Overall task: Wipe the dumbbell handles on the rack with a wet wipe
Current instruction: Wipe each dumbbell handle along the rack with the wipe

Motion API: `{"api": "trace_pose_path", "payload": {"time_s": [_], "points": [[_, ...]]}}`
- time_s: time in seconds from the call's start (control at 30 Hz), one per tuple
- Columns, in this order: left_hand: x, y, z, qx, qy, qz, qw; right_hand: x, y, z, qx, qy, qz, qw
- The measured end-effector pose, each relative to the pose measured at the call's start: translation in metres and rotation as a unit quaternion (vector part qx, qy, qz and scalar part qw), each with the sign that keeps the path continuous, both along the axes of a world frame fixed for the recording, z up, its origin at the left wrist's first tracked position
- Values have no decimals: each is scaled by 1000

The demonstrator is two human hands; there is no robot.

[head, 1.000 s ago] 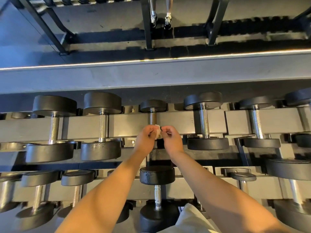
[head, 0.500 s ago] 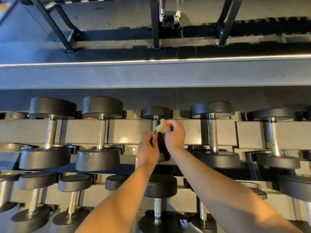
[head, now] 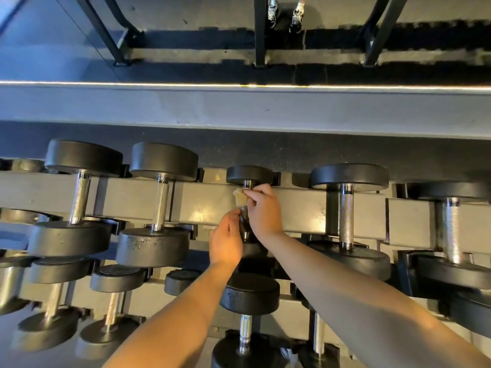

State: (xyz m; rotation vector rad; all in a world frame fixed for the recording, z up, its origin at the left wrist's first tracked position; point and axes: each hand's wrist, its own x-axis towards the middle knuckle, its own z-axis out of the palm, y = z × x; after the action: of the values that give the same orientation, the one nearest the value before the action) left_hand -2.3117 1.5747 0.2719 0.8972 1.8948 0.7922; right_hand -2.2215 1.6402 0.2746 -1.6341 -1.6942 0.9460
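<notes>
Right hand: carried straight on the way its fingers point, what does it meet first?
Probably the small dumbbell's far head, just beyond the right hand pinching the wet wipe at the handle; depth is unclear.

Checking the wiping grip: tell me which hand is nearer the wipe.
Right. The right hand pinches the wipe; the left hand holds the handle just below it.

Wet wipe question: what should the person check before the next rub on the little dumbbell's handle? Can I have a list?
1. Is the wet wipe pinched in the right hand: ok.
2. Wipe against the small dumbbell's handle: ok.
3. Is the left hand steadying the handle lower down: cannot tell, its fingers hide the contact.
4. Dumbbell's far head seated on the rack: ok.
5. Wipe wet enough: cannot tell.
</notes>
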Motion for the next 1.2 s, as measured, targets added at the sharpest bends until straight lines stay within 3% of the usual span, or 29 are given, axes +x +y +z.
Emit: {"api": "trace_pose_path", "payload": {"time_s": [0.27, 0.47, 0.73, 0.87, 1.03, 1.1, 1.2], "points": [[4, -1, 5, -12, 9, 9, 1000, 12, -36, -13, -40, 19, 7, 999], [2, -2, -2, 1, 12, 1, 1000, 5, 8, 6, -31, 100, -90, 990], [4, -4, 3, 5, 39, 0, 999, 20, -35, -12, -98, 75, 12, 992], [4, -4, 5, 1, 60, -19, 998, 29, -48, -10, -175, 96, 52, 978], [5, -4, 5, -5, 86, -45, 995, 39, -26, 8, -245, 52, 145, 957], [4, -3, 3, -1, 102, -62, 993, 39, -24, 6, -250, 39, 126, 959], [3, -2, 4, 4, 105, -76, 992, 34, -27, -8, -168, 55, -28, 984]]}}
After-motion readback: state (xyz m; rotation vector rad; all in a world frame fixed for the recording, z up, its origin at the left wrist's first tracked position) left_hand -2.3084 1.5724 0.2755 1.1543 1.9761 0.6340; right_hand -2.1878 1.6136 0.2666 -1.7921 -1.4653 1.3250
